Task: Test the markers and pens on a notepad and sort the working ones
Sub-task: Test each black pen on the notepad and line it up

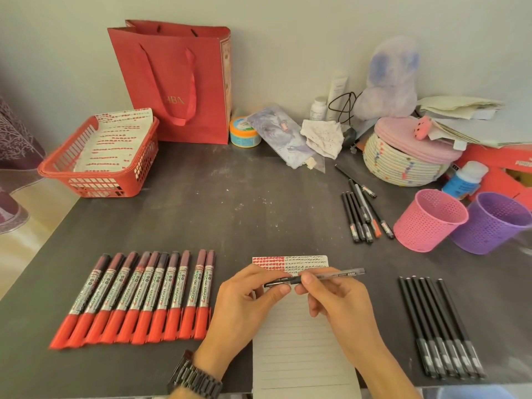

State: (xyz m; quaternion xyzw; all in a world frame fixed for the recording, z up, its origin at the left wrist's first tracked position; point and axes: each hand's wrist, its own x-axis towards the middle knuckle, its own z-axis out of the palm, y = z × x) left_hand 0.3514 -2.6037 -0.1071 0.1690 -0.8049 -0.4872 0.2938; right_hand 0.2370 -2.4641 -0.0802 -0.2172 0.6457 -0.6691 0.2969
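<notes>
A black pen [331,275] lies level above the lined notepad [299,347], held at both ends. My left hand [244,300] pinches its dark cap end and my right hand [334,300] pinches the barrel. The notepad's top strip [305,262] carries red and black test marks. Several red-capped markers [138,298] lie in a row to the left. A row of several black pens [440,326] lies to the right, and another cluster of black pens [362,214] lies further back.
A pink cup [429,220] and a purple cup [495,223] stand at the right. A red basket [98,159] with marked paper sits back left, beside a red paper bag [175,82]. Clutter lines the back right, including a woven basket [403,165].
</notes>
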